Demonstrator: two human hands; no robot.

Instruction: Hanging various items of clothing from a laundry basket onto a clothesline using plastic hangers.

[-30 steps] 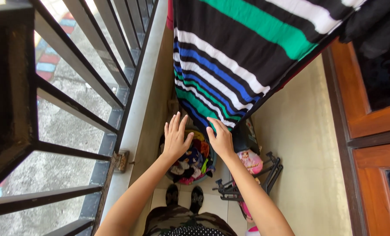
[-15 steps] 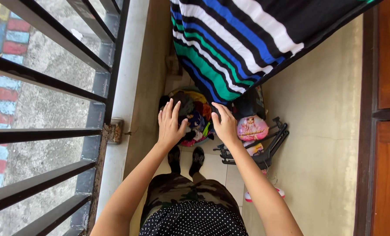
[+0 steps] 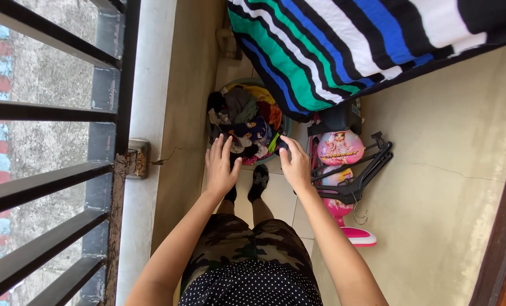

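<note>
Basket of laundry (image 3: 247,122): round, pale-rimmed, standing on the tiled floor (image 3: 278,198) at the far end of a narrow balcony, close against the low wall on the left. Filled above the rim with mixed clothes in grey, yellow, red, dark blue and pink.

Left hand (image 3: 220,165): open, fingers spread and pointing away from the body, palm down, held above the near edge of the basket. Holds nothing. Whether the fingertips touch the clothes cannot be told.

Right hand (image 3: 295,164): open, fingers loosely together and slightly curved, held above the floor just to the right of the basket's near edge. Holds nothing.

Feet (image 3: 246,182): two, in dark socks or shoes, on the floor directly below the hands and just short of the basket. Camouflage shorts and a dotted dark top fill the lower edge of the view.

Striped cloth (image 3: 343,45): black with white, blue and green bands, hanging overhead across the top right; its lower edge passes over the far right side of the basket.

Pink toy case (image 3: 339,148): round, pictured front, on the floor right of the basket.

Black hangers (image 3: 358,175): a bundle lying beside the case, near the beige wall.

Railing (image 3: 54,170): dark metal bars along the left side.
</note>
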